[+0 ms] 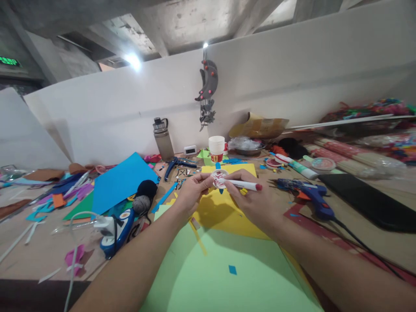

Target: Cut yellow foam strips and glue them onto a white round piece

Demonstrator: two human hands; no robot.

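Observation:
My left hand (194, 190) pinches the left edge of a small round white piece (220, 178) with red marks on it. Blue bits stick out above and below that piece. In my right hand (248, 197) is a white marker with a red end (245, 185); its tip side points left at the round piece, and the red end points right. Whether the tip touches the surface is too small to tell. Both hands are above yellow paper (217, 212), with light green sheets (214, 268) nearer to me.
Stacked paper cups (216, 147) and a bottle (163, 141) stand at the back. To the right lie a blue glue gun (313, 197) with its cable and a black slab (367, 201). Blue card (120, 180), yarn balls and a power strip (118, 234) are on the left.

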